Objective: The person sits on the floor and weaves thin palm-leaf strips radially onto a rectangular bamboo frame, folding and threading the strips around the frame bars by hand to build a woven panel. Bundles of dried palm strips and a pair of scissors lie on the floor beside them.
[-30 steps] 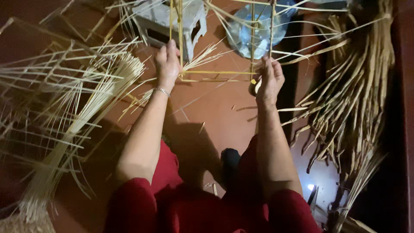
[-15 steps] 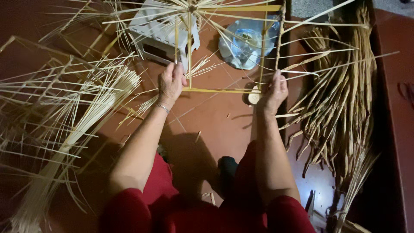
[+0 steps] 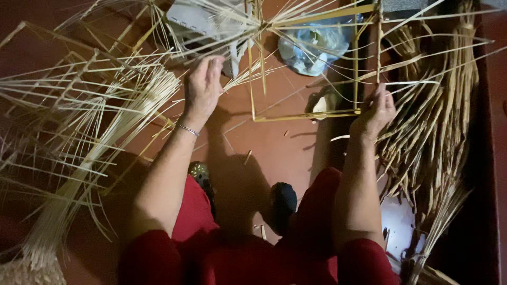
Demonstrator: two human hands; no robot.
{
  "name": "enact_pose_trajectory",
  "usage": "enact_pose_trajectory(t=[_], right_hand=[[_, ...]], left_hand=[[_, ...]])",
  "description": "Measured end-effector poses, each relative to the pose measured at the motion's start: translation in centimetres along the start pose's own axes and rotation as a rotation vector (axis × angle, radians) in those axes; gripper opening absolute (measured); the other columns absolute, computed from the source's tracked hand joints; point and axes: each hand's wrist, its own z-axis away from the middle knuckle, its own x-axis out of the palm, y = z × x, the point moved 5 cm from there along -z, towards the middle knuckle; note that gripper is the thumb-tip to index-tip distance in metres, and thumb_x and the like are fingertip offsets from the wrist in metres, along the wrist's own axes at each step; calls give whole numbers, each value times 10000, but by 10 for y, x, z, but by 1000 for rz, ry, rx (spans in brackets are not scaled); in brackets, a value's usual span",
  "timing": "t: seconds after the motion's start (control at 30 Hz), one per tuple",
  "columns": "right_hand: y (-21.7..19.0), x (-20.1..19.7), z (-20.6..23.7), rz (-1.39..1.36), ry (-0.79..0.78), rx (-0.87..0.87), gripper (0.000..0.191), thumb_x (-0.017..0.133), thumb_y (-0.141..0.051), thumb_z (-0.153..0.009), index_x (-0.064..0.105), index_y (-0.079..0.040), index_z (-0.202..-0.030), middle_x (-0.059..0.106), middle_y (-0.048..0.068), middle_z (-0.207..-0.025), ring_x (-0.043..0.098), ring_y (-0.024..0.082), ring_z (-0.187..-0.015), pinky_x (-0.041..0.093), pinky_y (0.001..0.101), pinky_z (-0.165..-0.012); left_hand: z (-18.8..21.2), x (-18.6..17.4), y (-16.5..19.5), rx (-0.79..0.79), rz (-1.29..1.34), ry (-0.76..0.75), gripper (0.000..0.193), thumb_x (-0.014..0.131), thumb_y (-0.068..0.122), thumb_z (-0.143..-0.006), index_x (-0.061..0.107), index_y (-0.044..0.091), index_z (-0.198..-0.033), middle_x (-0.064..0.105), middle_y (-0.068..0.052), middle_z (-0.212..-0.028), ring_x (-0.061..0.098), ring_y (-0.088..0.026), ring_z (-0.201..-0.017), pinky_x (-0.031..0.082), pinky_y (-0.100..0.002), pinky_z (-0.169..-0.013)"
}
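The left hand [image 3: 203, 84] gripped a thin strip at the stick frame [image 3: 306, 113], held up over the floor [image 3: 264, 148]. The right hand [image 3: 376, 108] clutched its corner. A hard pull might have snapped a stick.

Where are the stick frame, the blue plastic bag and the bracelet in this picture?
stick frame [image 3: 303, 115], head view, on its bottom bar.
blue plastic bag [image 3: 311, 47], head view, on its crumpled middle.
bracelet [image 3: 187, 129], head view, on the chain across the left wrist.
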Motion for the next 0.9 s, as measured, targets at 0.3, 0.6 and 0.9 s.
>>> enact_pose_trajectory(t=[0.3, 0.6, 0.9], right_hand=[[-8, -14, 0, -1, -103, 53, 364, 712, -185, -1045, 552, -123, -725, 486, -29, -641, 337, 52, -528, 209, 228, -494], [-21, -30, 1, 114, -210, 25, 369, 730, -174, -1025, 539, -137, -711, 494, -19, -632, 351, 66, -521, 233, 244, -491], [-30, -41, 2, 108, -282, 45, 306, 691, -176, -1040, 580, -100, -766, 477, -8, -668, 369, 86, -578, 251, 259, -551]], left_hand=[[2, 14, 19, 203, -408, -51, 341, 715, 238, -1005, 617, 36, -1263, 672, -114, -998, 674, -242, -932, 542, -419, -803], [-13, 19, -50, -73, -299, -293, 241, 783, 250, -959, 734, 47, -1079, 683, -114, -1045, 692, -185, -894, 581, -355, -790], [11, 31, -22, -328, 35, -479, 139, 658, 177, -1014, 709, 47, -1021, 701, -37, -819, 609, -76, -611, 510, -258, -528]])
